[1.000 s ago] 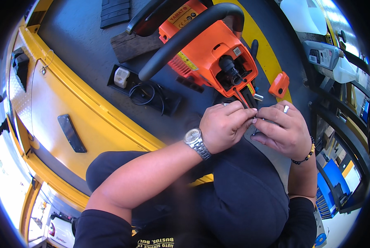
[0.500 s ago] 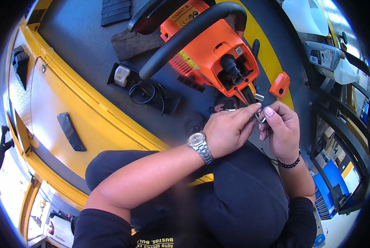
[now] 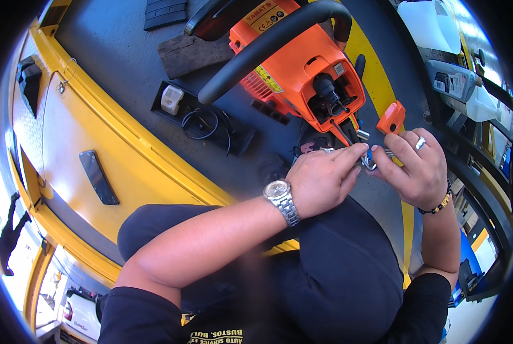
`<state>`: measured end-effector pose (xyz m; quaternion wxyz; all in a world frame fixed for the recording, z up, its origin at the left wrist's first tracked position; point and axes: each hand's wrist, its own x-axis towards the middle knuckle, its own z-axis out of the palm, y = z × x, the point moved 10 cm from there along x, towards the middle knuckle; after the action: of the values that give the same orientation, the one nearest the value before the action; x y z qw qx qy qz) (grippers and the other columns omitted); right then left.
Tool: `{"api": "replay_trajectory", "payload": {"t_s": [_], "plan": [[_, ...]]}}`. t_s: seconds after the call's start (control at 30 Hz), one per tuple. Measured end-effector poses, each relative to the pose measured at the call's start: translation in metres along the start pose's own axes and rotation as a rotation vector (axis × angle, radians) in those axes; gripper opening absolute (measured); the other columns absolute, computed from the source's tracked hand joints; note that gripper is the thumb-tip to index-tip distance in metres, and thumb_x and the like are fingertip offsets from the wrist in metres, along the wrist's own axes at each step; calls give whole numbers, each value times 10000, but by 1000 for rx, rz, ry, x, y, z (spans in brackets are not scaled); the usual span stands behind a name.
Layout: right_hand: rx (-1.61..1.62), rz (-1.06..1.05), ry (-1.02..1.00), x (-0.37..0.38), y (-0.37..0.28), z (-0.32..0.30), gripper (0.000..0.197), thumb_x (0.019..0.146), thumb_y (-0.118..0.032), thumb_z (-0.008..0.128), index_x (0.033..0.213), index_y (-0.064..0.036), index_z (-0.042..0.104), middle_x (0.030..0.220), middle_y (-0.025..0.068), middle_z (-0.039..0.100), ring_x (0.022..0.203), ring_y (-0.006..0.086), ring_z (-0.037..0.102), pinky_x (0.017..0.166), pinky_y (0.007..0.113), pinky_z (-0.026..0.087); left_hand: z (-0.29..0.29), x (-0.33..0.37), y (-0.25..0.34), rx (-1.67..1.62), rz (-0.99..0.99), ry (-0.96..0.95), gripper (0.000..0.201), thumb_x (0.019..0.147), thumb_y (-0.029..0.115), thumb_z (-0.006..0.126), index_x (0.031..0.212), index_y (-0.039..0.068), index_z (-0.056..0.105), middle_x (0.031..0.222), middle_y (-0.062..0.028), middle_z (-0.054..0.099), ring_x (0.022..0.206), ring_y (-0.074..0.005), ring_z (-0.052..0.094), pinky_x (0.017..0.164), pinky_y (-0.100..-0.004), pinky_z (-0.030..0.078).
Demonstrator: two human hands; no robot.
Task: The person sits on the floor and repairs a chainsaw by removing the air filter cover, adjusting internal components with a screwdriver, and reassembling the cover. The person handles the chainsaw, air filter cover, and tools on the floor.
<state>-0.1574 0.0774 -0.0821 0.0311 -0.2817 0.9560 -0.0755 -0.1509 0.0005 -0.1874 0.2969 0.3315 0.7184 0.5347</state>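
Observation:
In front of me lies an orange chainsaw (image 3: 294,63) with a black handle, its near end uncovered so the dark parts inside (image 3: 332,94) show. My left hand (image 3: 324,176), with a steel watch at the wrist, reaches over to the saw's near tip, thumb and finger pinched together. They hold a small shiny bent metal piece (image 3: 369,163), whose exact kind I cannot make out. My right hand (image 3: 420,169) is closed with curled fingers at the same piece; thin metal shows between its thumb and fingers. A small orange cover (image 3: 390,117) lies just beyond the right hand.
Left of the saw is a black tray (image 3: 232,135) with a white block (image 3: 171,100) and a coiled cable (image 3: 200,124). A wooden block (image 3: 193,55) lies behind it. A phone (image 3: 99,177) rests on the yellow panel (image 3: 67,143). Bottles (image 3: 452,80) stand on the right rack.
My right hand has shifted right and turned, its back now facing up. The left hand stays pinched in nearly the same place. The whole view has moved slightly.

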Motion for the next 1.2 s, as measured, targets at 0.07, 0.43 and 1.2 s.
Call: {"api": "replay_trajectory", "payload": {"t_s": [0.07,0.43,1.2], "plan": [[43,1,16,-6,6,7,205,777,-221,772,872,-64,680,818,36,583,672,196,561,622,350,434,1,0,-2,9,-20,-12,508,900,131,729,1380,67,578,1053,-100,752,851,-304,738,746,-412,592],[494,670,321,-44,2,41,254,878,-49,725,704,-31,541,673,100,504,554,266,474,534,382,375,8,-4,-5,13,-33,-73,717,916,118,687,1559,33,380,1251,-110,727,980,-318,740,809,-423,600],[81,554,85,-27,0,17,306,833,-64,778,720,-71,494,671,84,489,565,280,493,555,403,362,3,0,-10,45,-130,-103,555,970,159,605,1496,41,470,989,-129,709,828,-322,704,686,-438,566]]}}
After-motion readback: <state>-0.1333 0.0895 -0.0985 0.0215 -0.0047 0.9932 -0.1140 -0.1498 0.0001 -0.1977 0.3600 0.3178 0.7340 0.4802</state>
